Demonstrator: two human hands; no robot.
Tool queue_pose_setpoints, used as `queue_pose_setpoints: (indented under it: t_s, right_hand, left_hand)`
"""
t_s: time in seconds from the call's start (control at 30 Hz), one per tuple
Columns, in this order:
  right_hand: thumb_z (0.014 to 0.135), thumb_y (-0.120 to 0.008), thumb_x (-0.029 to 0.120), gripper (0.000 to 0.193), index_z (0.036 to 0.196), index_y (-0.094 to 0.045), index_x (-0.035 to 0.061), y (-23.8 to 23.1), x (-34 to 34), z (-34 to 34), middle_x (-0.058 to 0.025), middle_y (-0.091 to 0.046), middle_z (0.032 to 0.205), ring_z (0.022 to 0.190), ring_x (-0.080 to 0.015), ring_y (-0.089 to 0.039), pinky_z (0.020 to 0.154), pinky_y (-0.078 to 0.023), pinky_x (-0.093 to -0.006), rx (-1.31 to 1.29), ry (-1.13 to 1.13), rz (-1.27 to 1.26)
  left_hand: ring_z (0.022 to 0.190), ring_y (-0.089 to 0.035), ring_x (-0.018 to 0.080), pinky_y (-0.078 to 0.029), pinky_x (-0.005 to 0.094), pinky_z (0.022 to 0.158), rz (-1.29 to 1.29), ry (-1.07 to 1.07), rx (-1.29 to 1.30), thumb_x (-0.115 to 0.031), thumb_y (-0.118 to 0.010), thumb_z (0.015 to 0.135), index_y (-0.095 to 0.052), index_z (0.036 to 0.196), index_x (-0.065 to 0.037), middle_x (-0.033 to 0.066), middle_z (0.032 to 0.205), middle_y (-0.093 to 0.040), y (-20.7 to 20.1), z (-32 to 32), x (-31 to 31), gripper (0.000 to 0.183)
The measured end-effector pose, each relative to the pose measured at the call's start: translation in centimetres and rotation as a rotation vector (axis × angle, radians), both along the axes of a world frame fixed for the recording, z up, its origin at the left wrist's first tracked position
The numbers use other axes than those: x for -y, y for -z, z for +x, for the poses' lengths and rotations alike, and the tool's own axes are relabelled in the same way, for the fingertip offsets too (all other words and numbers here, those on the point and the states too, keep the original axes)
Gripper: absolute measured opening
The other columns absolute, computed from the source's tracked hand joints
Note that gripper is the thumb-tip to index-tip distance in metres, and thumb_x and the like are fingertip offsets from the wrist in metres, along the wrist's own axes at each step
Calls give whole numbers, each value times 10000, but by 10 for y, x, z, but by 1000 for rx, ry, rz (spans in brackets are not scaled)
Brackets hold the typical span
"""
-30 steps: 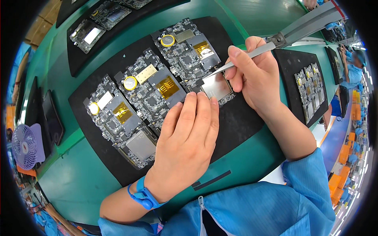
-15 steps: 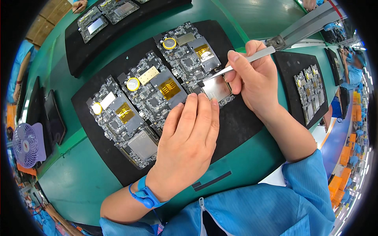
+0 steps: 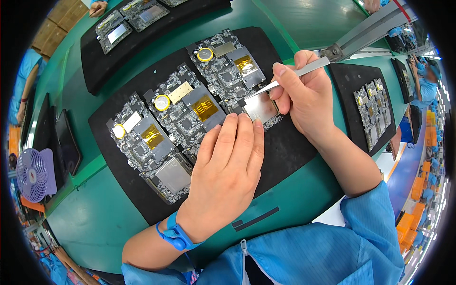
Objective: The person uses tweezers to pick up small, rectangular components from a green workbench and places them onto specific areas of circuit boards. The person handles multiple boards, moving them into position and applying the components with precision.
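Note:
Three printed circuit boards lie side by side on a black foam pad: a left board (image 3: 138,148), a middle board (image 3: 184,124) and a right board (image 3: 224,76). Each carries a round, yellow-rimmed coin cell and a patch of amber tape. My right hand (image 3: 309,102) pinches metal tweezers (image 3: 308,69), whose tips touch down by a small black piece (image 3: 242,102) beside the silver metal shield (image 3: 260,107) of the right board. My left hand (image 3: 230,164), fingers stretched out, rests over the lower part of the boards, fingertips near that shield. It covers much of the middle board's lower end.
The black foam pad (image 3: 289,147) sits on a green bench (image 3: 109,209). More boards lie on another pad (image 3: 97,71) at the far left and on a pad (image 3: 344,85) at right. A metal arm (image 3: 365,31) slants in from the upper right. A purple fan (image 3: 32,175) stands left.
The view has shifted very slightly. Both hands and the tweezers stay at almost the same spots on the boards.

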State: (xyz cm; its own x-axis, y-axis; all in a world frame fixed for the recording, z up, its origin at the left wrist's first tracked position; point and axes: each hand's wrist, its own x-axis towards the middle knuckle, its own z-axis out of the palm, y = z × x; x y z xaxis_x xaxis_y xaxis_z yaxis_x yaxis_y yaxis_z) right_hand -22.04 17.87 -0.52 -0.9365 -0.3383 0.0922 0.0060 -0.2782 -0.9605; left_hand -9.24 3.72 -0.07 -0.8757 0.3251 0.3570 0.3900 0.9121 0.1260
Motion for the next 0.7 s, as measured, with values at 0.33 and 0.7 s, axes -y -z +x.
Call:
queue_pose_setpoints:
  t_s: [0.33, 0.7]
  right_hand:
    - [863, -620, 81, 285, 919, -340, 72, -1, -1, 0, -71, -573, 626, 398, -65, -499, 359, -402, -183, -4, 9, 43]
    - [823, -663, 32, 252, 871, -416, 34, 15, 0, 12, -51, -585, 632, 496, -95, -587, 428, -439, -212, -869, 153, 267]
  left_hand:
    - [1148, -452, 370, -391, 450, 917, 185, -26, 54, -51, -656, 675, -563, 1149, 9, 216, 1240, -465, -2, -2, -1, 486]
    - [1135, -451, 376, -387, 464, 906, 194, 2, 204, -75, -665, 633, -579, 1114, -7, 224, 1253, -448, -29, -13, 3, 494]
